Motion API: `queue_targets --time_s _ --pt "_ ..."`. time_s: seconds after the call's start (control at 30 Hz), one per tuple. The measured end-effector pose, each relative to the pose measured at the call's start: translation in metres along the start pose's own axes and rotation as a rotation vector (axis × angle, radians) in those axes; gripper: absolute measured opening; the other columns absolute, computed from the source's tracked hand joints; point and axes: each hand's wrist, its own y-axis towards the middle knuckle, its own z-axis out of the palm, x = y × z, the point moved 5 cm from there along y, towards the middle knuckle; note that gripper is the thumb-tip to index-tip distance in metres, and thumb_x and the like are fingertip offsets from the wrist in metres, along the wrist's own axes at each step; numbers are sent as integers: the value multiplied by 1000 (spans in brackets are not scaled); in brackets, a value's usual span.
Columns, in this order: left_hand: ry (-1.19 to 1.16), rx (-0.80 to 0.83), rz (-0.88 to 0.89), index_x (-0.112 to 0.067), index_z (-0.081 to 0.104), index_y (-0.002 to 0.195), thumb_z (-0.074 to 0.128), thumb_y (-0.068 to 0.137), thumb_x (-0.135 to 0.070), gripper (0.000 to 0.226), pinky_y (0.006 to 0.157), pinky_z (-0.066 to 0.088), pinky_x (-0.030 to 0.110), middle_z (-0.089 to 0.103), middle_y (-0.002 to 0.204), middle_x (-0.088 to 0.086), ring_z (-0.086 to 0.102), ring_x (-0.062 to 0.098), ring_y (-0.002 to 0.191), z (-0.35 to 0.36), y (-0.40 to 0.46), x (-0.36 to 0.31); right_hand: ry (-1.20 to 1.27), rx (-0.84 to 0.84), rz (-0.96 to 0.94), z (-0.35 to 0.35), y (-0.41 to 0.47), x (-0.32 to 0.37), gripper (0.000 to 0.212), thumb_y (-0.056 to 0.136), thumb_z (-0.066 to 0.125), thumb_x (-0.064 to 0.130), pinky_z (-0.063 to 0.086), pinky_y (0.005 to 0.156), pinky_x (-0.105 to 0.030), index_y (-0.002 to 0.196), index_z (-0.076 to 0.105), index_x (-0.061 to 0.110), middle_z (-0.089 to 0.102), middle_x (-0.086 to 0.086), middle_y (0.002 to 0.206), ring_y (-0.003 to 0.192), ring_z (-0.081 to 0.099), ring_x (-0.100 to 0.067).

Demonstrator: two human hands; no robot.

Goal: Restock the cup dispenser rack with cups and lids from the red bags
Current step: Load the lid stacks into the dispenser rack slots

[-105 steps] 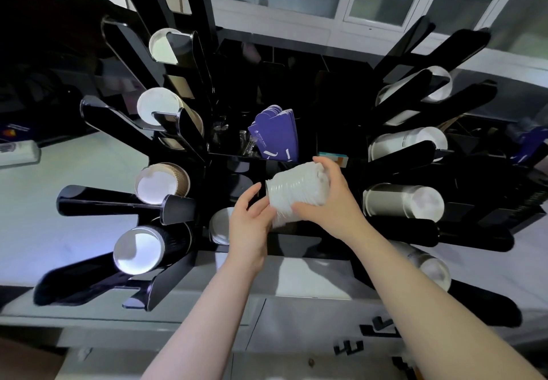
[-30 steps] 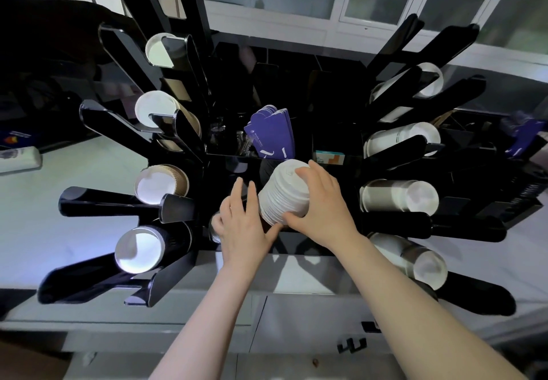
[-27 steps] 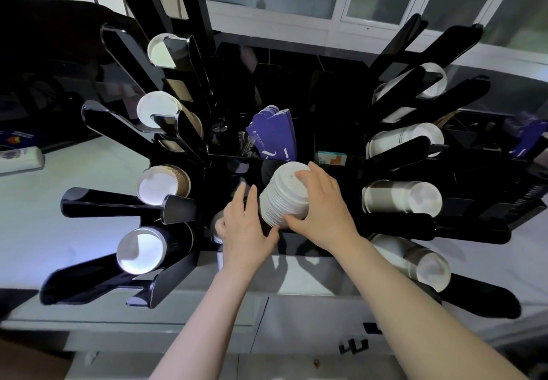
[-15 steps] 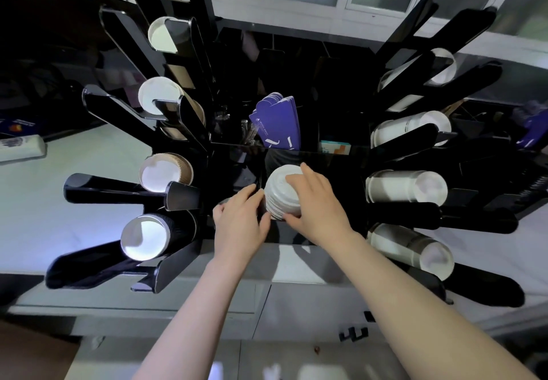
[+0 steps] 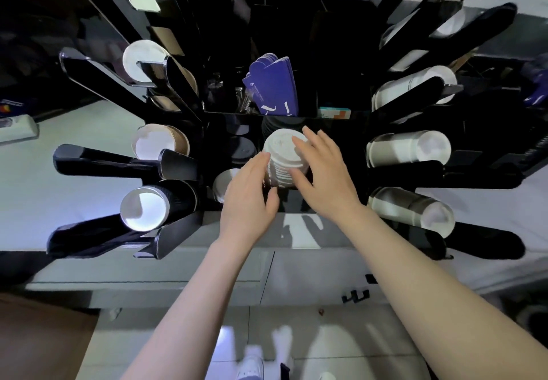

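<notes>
the stack of white lids (image 5: 283,158) sits in the centre compartment of the black dispenser rack (image 5: 296,24), its top lid facing the camera. left hand (image 5: 249,198): fingers straight and together, tips touching the stack's left side. right hand (image 5: 323,178): fingers spread, laid over the stack's top and right side (not curled round it). dark compartment walls close in on both sides of the stack. side channels hold cup stacks (image 5: 406,150); the compartment behind holds purple sleeves (image 5: 272,86). the rack stands on a white counter (image 5: 59,181).
</notes>
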Motion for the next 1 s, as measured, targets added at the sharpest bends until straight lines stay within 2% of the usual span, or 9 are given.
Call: queue_targets --time_s 0.13,0.3,0.43,0.53,0.63,0.7,0.8,0.9,1.0 --pt "44 41 30 -12 36 145 59 85 -9 64 108 21 20 37 151 3 31 16 139 -1 -20 -11 87 -50 -17 -8 -19 6 47 91 60 21 20 115 -37 136 49 10 33 -8 153 144 21 -26" --pt "65 32 38 -14 34 146 58 87 -9 64 113 25 31 35 152 1 29 18 141 -4 -60 -28 198 -113 -148 -14 -60 22 35 83 66 11 27 105 -22 118 63 4 55 -12 130 123 47 -30" --pt "105 16 -20 -13 34 146 58 88 -8 63 113 24 30 35 152 2 28 19 142 11 -111 -48 273 -37 -224 -10 -110 16 35 85 67 10 26 107 -22 119 63 4 57 -13 129 124 48 -29" --pt "142 -1 -99 -11 35 145 59 88 -6 62 114 24 32 36 151 4 30 21 141 30 -162 -56 357 21 -254 -2 -159 1 36 84 67 11 24 104 -16 119 62 6 58 -12 126 121 48 -23" --pt "140 8 -204 -9 36 145 60 87 -4 63 112 19 23 36 151 6 32 24 140 55 -216 -59 394 93 -269 16 -214 -20 34 82 68 11 27 100 -18 115 64 5 61 -14 121 115 50 -22" --pt "126 46 -269 -8 36 145 60 86 -3 63 111 18 20 36 150 7 32 24 140 72 -248 -58 405 174 -233 33 -248 -38 34 81 71 8 30 98 -21 115 64 3 61 -15 118 111 56 -30" --pt "124 114 -362 -11 36 146 58 88 -6 62 113 21 25 35 151 4 30 20 141 95 -290 -46 426 300 -93 65 -290 -73 33 83 71 10 34 95 -20 115 64 8 61 -9 119 112 55 -26" --pt "127 146 -468 -19 32 147 54 92 -12 60 108 16 16 32 153 -4 26 14 142 117 -329 -20 391 406 31 102 -321 -109 34 83 69 11 34 89 -19 116 63 13 60 -2 117 110 54 -21" --pt "117 176 -557 -24 31 147 53 93 -14 59 103 12 8 31 153 -8 25 11 142 145 -364 14 339 536 113 151 -359 -142 36 83 68 11 37 93 -24 119 62 14 60 -1 120 112 54 -23"
